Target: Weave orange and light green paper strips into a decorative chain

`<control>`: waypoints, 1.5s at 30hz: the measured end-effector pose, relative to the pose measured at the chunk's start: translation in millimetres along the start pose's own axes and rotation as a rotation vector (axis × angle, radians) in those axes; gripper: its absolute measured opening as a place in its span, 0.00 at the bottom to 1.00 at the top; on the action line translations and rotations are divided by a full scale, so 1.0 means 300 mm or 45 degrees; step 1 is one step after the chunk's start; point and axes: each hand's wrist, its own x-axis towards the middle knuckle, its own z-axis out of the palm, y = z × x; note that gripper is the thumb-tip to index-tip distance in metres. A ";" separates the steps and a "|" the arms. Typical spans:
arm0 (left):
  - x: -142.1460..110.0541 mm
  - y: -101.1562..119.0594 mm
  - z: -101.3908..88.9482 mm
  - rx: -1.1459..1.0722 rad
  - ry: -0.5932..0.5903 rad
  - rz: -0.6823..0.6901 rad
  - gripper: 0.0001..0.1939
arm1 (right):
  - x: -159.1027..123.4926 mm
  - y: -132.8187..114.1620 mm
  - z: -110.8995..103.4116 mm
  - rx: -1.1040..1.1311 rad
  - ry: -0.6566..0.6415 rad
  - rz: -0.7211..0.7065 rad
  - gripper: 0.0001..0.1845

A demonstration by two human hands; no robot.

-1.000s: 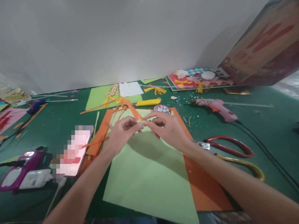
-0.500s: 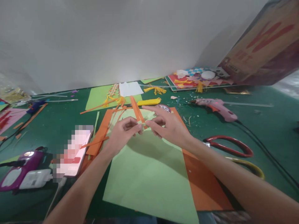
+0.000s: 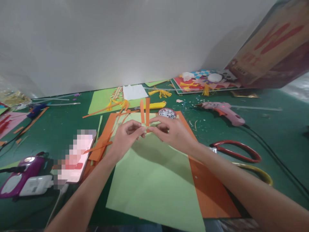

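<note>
Between both hands, two orange paper strips stand upright side by side, with a small bit of pale green paper at their base. My left hand is closed, thumb and fingers pinching the base from the left. From the right, my right hand pinches the same spot, its index finger against the right strip. Fingertips cover much of the joined part. Below lies a light green paper sheet, on top of orange paper.
A yellow cutter and a round patterned disc lie behind the hands. At right are a pink glue gun and red-handled scissors. A phone and a purple plug adapter sit at left.
The orange strips, earlier leaning left and close together, now stand upright and apart. My right index finger has drawn back and bent down against the right strip, uncovering the round disc.
</note>
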 end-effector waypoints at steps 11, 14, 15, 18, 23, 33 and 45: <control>0.001 -0.013 0.003 0.044 0.000 0.047 0.09 | 0.006 -0.017 -0.012 0.277 -0.165 0.239 0.11; 0.001 -0.006 0.004 0.045 0.027 0.030 0.10 | 0.003 -0.013 -0.008 0.235 -0.083 0.182 0.10; 0.000 -0.003 0.004 0.032 0.045 0.006 0.10 | 0.001 -0.009 -0.006 0.171 -0.003 0.113 0.10; -0.002 0.007 0.005 -0.092 0.024 -0.110 0.12 | -0.007 0.008 -0.001 -0.189 0.330 -0.269 0.07; -0.003 0.005 0.005 -0.396 -0.142 -0.274 0.19 | -0.016 0.044 -0.006 -0.795 0.510 -0.954 0.11; 0.005 -0.007 -0.001 -0.279 -0.016 -0.209 0.10 | -0.015 0.035 -0.011 -0.730 0.147 -0.643 0.17; 0.014 -0.037 -0.008 -0.026 0.284 0.003 0.11 | -0.025 -0.019 -0.019 -0.102 0.412 -0.155 0.13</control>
